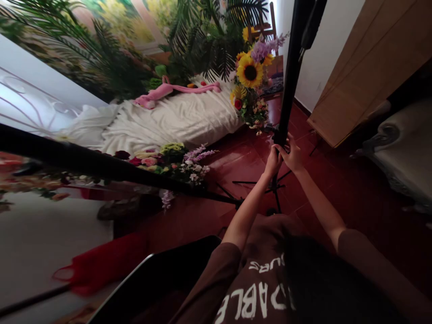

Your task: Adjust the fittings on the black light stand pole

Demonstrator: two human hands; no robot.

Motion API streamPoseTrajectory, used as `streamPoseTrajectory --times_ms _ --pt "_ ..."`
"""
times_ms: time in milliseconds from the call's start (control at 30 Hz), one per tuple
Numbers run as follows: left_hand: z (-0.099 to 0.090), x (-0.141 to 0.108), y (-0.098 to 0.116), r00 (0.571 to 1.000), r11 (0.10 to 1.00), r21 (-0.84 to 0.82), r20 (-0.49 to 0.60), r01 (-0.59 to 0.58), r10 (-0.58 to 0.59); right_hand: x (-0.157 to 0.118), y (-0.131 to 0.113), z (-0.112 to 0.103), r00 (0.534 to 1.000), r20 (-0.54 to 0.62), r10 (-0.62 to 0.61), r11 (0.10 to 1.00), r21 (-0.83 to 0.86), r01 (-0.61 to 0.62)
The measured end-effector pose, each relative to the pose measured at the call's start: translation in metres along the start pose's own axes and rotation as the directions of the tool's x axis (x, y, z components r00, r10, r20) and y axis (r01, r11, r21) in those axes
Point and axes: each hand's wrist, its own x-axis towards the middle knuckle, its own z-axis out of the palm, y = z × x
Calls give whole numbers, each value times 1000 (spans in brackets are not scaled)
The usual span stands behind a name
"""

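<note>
A black light stand rises in front of me, its tripod legs spread on the floor. My left hand is closed round the pole just below a dark clamp collar. On the pole's right side, at the same height, my right hand grips it with thumb and fingers, the fingers bent and partly behind the pole. Both hands nearly touch each other. What the far fingertips press on is hidden. A dark fitting hangs beside the upper pole.
Another black pole slants across the left. A white-draped bench bears a pink plush toy. Sunflowers and other flowers stand near it. At right are a brown board and a pale sofa. Red cloth lies lower left.
</note>
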Motion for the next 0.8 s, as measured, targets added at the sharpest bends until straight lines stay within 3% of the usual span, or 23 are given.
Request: streamPoseTrajectory --times_ms 167,300,467,800 --pt "-1 -1 9 998 998 27 -21 52 -51 -17 17 -29 997 28 -72 987 -140 76" --pt "-1 -2 14 995 995 27 -21 95 -94 -35 38 -42 999 53 2 992 -127 5" --pt "-1 -2 17 995 995 19 -19 99 -99 -46 44 -43 989 85 124 992 -17 -123" --pt "-2 -3 19 993 994 6 -42 111 -111 -35 52 -30 948 84 308 951 -60 -303"
